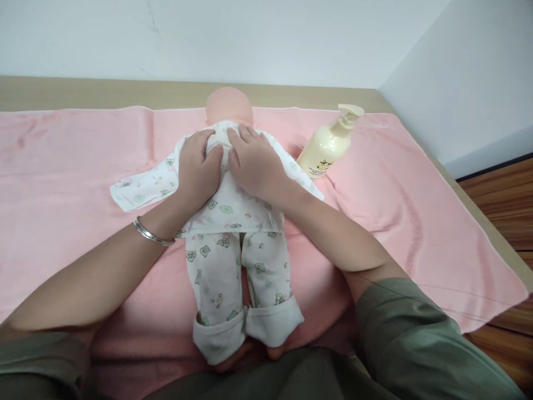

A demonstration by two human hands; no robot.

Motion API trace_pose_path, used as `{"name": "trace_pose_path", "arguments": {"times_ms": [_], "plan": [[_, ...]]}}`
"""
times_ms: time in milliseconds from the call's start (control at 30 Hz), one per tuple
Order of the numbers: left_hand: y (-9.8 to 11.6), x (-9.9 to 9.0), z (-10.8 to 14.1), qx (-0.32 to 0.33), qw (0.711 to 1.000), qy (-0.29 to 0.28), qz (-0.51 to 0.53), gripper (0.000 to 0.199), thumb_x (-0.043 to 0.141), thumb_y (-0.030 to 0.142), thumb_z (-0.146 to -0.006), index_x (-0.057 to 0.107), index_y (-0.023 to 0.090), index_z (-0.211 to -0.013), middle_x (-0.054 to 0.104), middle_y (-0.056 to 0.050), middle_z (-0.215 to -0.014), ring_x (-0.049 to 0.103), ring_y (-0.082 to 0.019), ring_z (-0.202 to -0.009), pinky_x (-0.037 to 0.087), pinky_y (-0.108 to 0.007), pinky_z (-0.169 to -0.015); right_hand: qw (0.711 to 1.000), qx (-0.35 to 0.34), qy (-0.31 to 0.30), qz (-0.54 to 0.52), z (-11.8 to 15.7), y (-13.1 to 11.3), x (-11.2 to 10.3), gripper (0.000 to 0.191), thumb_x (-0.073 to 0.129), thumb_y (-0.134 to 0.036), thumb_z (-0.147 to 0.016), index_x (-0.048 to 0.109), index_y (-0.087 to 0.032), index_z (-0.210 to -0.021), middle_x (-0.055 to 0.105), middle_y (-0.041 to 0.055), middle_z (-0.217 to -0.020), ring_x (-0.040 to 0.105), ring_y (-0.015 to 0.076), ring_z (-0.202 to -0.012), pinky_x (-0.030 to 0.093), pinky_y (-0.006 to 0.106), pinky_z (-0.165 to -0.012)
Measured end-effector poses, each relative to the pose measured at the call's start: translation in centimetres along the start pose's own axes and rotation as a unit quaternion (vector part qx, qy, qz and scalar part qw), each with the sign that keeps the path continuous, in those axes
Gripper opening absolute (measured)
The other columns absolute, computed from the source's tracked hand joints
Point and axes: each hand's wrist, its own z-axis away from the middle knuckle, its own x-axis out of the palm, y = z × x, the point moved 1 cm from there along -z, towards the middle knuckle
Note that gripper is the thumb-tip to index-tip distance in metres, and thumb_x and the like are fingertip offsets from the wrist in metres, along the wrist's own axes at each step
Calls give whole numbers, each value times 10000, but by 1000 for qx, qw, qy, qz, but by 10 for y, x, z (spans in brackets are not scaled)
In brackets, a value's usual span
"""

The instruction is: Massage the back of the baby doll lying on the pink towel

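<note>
Resting on the doll (229, 105) at frame centre, my left hand (199, 166) and right hand (257, 164) lie loosely spread over its shirt (233, 215), no pinch visible. Judged risk: uneven pressure could ruck the shirt or drag the towel (66, 222), toppling the bottle (327, 145), upper right. Table (91, 92) shows beyond the towel; pale wall (250, 39) across the top.

Looks like you're in some baby-care spot, home or training room, can't tell which. You've got a pink blanket (62, 233) spread on a wood-toned surface (83, 91) against plain pale walls (250, 39), a doll (229, 106) in printed baby clothes (241, 211), and a pump bottle (327, 149) beside it.
</note>
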Motion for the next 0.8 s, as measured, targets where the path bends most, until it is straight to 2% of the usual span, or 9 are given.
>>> {"name": "trace_pose_path", "arguments": {"times_ms": [133, 333, 467, 567, 700, 800], "plan": [[2, 0, 0, -22, 1000, 13, -6, 376, 527, 319, -904, 711, 257, -1226, 755, -83, -1300, 647, -329, -1292, 479, -515, -1200, 999, 29, 2, -19, -15, 12, 4, 633, 340, -188, -1040, 381, -35, -1653, 374, 181, -1749, 314, 318, -1681, 253, 556, -1417], [-1, -1, -1, -24, 1000, 2, 3, 338, 541, 353, -928, 711, 306, -1216, 742, -61, -1321, 627, -336, -1349, 459, -537, -1247, 999, 9, 38, -32, -13, 13, 9, 633, 320, -224, -1029, 418, -47, -1629, 426, 190, -1715, 361, 342, -1654, 285, 608, -1388], [-2, -1, 0, -20, 1000, 5, 12, 318, 552, 376, -938, 716, 331, -1207, 751, -30, -1317, 625, -320, -1356, 469, -528, -1256, 999, 20, 27, -26, -12, 11, 8, 635, 323, -229, -1029, 415, -49, -1632, 418, 181, -1720, 352, 332, -1656, 268, 572, -1404], [-3, -1, 0, -22, 1000, 3, 7, 334, 548, 376, -938, 717, 327, -1222, 748, -26, -1329, 627, -315, -1351, 478, -523, -1253, 999, 22, 24, -26, -13, 11, 8, 628, 324, -231, -1028, 424, -50, -1621, 413, 179, -1723, 347, 324, -1657, 255, 553, -1411], [0, -2, 0, -20, 1000, -8, -9, 361, 519, 370, -955, 684, 312, -1270, 724, -51, -1371, 610, -326, -1376, 449, -531, -1272, 998, 8, 41, -41, -15, 15, 13, 616, 316, -250, -1029, 434, -64, -1605, 434, 188, -1707, 357, 341, -1648, 266, 597, -1394], [9, -2, 3, -15, 999, -16, -49, 385, 488, 315, -957, 678, 242, -1284, 713, -113, -1375, 613, -342, -1372, 455, -556, -1258, 998, -6, 45, -37, -16, 17, 13, 605, 304, -255, -1040, 427, -62, -1600, 447, 196, -1693, 368, 345, -1640, 287, 600, -1383]]}}
